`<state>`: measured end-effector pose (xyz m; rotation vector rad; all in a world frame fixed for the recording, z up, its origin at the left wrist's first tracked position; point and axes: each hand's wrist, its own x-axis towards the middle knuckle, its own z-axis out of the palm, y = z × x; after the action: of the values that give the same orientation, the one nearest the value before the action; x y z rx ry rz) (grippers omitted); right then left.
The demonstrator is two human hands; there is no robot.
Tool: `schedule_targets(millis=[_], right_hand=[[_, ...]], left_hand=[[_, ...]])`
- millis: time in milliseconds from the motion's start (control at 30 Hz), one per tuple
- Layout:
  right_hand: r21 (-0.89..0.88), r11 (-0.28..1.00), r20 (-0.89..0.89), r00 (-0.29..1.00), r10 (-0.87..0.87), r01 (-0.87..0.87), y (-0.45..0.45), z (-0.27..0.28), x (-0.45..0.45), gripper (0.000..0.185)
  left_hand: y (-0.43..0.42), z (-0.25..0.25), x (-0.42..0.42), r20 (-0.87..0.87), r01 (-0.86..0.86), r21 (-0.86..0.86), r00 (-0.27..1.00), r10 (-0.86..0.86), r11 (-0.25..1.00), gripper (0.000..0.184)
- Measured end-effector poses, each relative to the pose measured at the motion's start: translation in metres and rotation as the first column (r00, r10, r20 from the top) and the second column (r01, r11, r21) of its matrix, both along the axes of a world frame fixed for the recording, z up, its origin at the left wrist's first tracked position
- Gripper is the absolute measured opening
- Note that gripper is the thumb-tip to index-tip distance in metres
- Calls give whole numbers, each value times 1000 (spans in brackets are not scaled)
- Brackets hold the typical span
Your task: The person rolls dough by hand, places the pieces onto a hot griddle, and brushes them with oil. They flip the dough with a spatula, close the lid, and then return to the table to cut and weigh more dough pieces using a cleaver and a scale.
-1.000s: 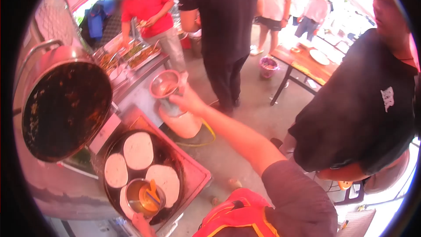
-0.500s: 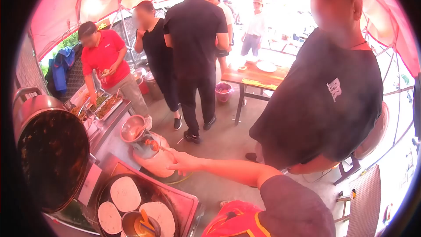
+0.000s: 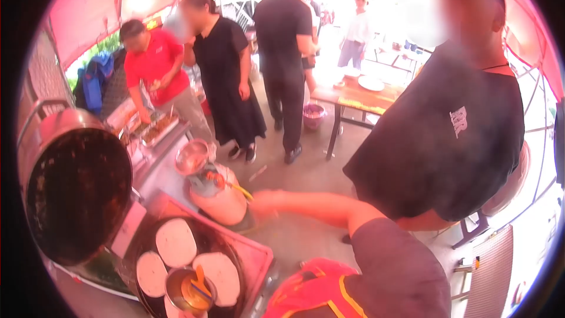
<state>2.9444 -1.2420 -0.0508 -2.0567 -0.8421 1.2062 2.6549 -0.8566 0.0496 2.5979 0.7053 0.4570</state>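
My right hand (image 3: 262,203) is stretched out to the left, smeared by motion, so its fingers cannot be made out. It is beside a gas cylinder (image 3: 220,203), where a yellow hose (image 3: 238,189) runs from the red valve fitting (image 3: 218,179) toward the hand. Whether the hand touches the hose, I cannot tell. Below on the left, pale flatbreads (image 3: 176,241) lie on a round dark griddle (image 3: 138,259). Among them stands a metal pot (image 3: 172,287) with an orange-yellow utensil (image 3: 201,277) in it. My left hand is out of view.
A large raised lid (image 3: 76,188) stands left of the griddle. A metal bowl (image 3: 192,157) is by the cylinder top. Food trays (image 3: 159,128) are near a person in red (image 3: 156,65). A person in black (image 3: 441,135) stands close on the right. Behind is a wooden table (image 3: 353,95).
My right hand has shifted away from the valve fitting, to the right and slightly up in view. The whole view has shifted. A person in black at the back now has the hand lowered.
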Motion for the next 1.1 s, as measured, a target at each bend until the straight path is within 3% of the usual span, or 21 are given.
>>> schedule_targets(millis=[33,67,133,167,200,233,300,333,367,400,433,500,600,733,800,867,933,967,1033,1100], right_hand=[[0,999,-9,999,-36,36,-3,-10,10,27],[36,998,37,998,-53,51,2,14,15,28],[108,992,160,984,-83,66,16,104,12,31],[23,999,218,975,43,-49,17,130,-17,33],[-59,985,268,948,174,-164,19,155,-47,36],[-188,923,428,818,385,-336,13,115,-43,37],[-300,942,651,690,316,-148,-7,49,-13,40],[-289,957,586,788,189,-15,-5,55,1,44],[-298,954,599,773,207,-25,-3,58,18,44],[-237,971,632,761,147,9,-5,63,30,46],[-49,999,645,763,31,2,-7,66,42,47],[-33,999,683,730,23,0,4,91,65,46],[25,984,624,766,-153,176,44,117,107,40],[330,942,650,709,-273,60,112,79,222,35],[496,868,643,673,-364,-5,168,67,288,35],[471,882,690,617,-379,15,232,61,348,36],[500,866,703,579,-414,12,298,51,393,36],[524,852,703,565,-432,0,326,43,410,36],[577,815,719,504,-478,-50,381,30,451,35],[633,769,720,434,-542,-90,436,-2,486,33]], left_hand=[[-5,1,-1,-28,-45,-93,999,42,995,19],[19,-29,-7,-67,48,146,997,-38,988,19],[2,-4,-4,3,98,-122,995,-98,988,19],[2,-6,-3,96,31,-373,995,5,927,15],[0,-17,4,166,-4,-609,977,132,794,12],[-11,-10,6,191,-13,-799,942,275,601,10],[-33,11,6,282,30,-717,926,251,697,11],[0,-49,-2,296,55,-703,929,222,710,13],[-19,-10,2,216,13,-751,950,226,660,13],[-19,-17,2,193,-21,-771,945,265,637,13],[-23,-15,3,221,5,-823,924,312,568,12],[-78,98,20,107,-190,-707,923,369,681,10],[-66,75,28,107,-214,-770,885,453,601,11],[-42,7,24,130,-203,-800,859,495,564,12],[-60,17,41,86,-333,-801,759,646,498,13],[-80,35,71,45,-430,-818,616,787,383,13],[-70,2,32,23,-538,-361,812,584,762,22],[-81,24,57,45,-603,-503,697,715,619,23],[-115,70,130,52,-573,-765,402,914,295,26],[-116,57,119,-35,-627,-726,444,895,283,28]])
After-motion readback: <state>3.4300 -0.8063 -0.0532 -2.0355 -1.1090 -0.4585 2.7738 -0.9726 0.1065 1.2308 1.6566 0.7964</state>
